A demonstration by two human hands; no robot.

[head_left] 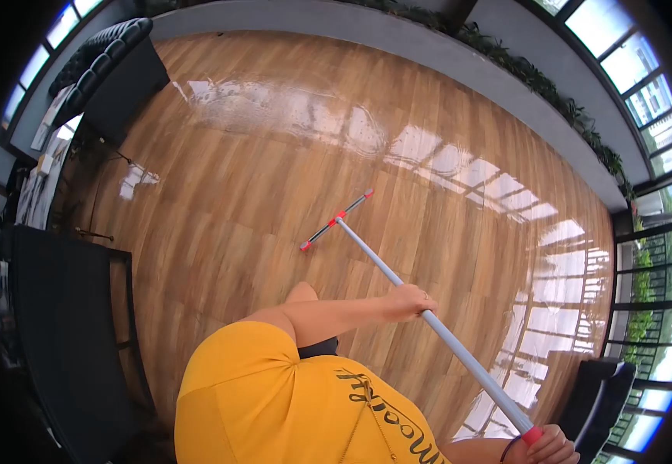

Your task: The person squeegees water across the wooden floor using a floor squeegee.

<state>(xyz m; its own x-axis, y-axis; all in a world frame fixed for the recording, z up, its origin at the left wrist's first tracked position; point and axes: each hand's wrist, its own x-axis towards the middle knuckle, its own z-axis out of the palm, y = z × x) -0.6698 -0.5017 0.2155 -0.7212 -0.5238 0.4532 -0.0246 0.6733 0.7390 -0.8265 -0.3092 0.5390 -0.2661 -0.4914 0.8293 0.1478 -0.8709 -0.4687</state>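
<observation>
A long grey pole (467, 357) runs from the lower right to a squeegee head (336, 220) with red end caps, which is over the wooden floor (220, 185). My left hand (411, 301) is wrapped round the middle of the pole. Near its red upper end, my right hand (551, 446) is closed on the pole, low in the view at the right. Wet, shiny patches show on the floor beyond the squeegee head and at the right.
A black tufted sofa (112, 69) and a table (54, 162) stand at the left. Nearer is a dark seat (65, 309) with a metal frame. Another dark chair (595, 402) is at the lower right. A low grey wall (459, 77) with plants curves round the back.
</observation>
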